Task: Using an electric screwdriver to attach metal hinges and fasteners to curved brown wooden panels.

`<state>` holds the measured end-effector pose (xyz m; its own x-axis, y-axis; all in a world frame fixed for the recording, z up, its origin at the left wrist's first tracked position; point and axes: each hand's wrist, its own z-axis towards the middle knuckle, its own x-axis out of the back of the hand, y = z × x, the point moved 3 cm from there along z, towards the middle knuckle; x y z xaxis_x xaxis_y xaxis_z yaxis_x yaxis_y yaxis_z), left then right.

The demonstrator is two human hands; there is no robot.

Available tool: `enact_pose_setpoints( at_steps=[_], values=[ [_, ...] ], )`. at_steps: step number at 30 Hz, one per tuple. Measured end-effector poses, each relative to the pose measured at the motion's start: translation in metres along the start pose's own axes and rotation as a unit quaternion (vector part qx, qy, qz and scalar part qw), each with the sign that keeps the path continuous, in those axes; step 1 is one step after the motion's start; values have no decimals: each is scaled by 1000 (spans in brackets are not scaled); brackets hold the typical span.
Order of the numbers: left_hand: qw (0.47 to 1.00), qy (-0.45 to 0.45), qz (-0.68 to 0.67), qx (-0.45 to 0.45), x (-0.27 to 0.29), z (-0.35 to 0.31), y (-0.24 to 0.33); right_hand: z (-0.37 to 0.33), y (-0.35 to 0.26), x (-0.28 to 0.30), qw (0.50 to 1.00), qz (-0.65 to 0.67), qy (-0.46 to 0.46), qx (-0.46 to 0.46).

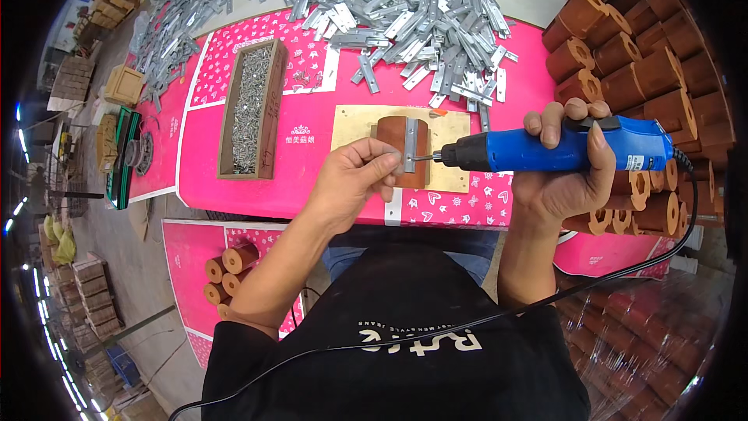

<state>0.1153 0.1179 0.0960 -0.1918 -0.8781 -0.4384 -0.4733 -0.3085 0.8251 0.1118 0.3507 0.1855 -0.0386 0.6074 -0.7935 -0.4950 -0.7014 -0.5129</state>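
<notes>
My right hand (557, 160) is wrapped around a blue corded electric screwdriver (538, 150), held level with its bit pointing left. The bit's tip meets, or nearly meets, a grey metal strip (411, 136) on a reddish-brown cylindrical piece (392, 131). That piece lies on a pale wooden board (456, 179) on the pink table. Beside the bit, my left hand (354, 181) is closed in a pinch at the strip's lower part. Whatever sits between its fingertips, if anything, is too small to make out.
A wooden box (226, 148) full of small screws stands to the left. Loose metal strips (405, 15) are heaped at the back. Brown cylinders (647, 70) are stacked at right; several more (232, 261) lie at lower left. The screwdriver's black cord (608, 274) crosses my body.
</notes>
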Motion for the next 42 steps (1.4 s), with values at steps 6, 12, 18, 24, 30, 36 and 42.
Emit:
enact_pose_setpoints(
  at_steps=[6,12,18,24,30,36,42],
  values=[
    [993,-15,-118,25,-10,-1,-7,0,4,-1,1000,10,-1,-1],
    [985,-17,-166,45,-14,-3,-6,-1,5,-3,1000,20,-1,-4],
    [997,-22,-80,-1,-22,-3,4,2,3,-5,1000,17,-6,-5],
    [947,13,287,-143,-10,4,3,5,-1,-13,1000,8,-27,-10],
    [832,29,452,-319,-15,2,0,4,17,-18,996,-40,-82,7],
    [778,60,512,-359,-10,8,-9,-5,31,-21,990,-85,-110,-17],
    [768,85,523,-359,-7,8,-15,-8,40,-26,986,-111,-124,-24]
  ],
)
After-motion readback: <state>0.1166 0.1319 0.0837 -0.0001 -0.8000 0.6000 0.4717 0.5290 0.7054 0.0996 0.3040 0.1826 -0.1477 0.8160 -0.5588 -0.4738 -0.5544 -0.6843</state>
